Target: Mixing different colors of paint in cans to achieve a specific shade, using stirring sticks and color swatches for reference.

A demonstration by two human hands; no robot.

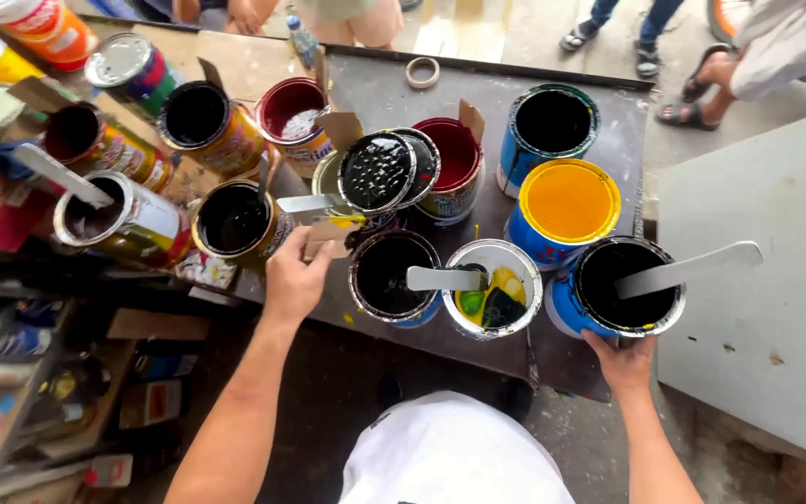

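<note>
The dark bench (487,89) is carrying a crowd of open paint cans, and the person is standing at its near edge, leaning over them. Largest among the near cans, a blue-sided can of black paint (623,287) is sitting at the right corner with a flat pale stirring stick (685,270) resting across its rim; the right hand (624,361) is pressing against its lower wall, seemingly steadying it, though whether the fingers are wrapping it I cannot tell. Behind it a yellow-filled can (568,203) and another black-filled blue can (552,124) are standing. A white can with green and yellow paint (494,287) is sitting between the corner can and a second black can (392,276). The left hand (297,279) is reaching to the middle, its fingers closing on a small scrap of brown card (332,235), just beside a metal spatula (312,203). Paint-spotted lids (380,171) are leaning upright behind, crowding that reach. Other people's sandalled feet (701,89) are standing beyond the bench.
</note>
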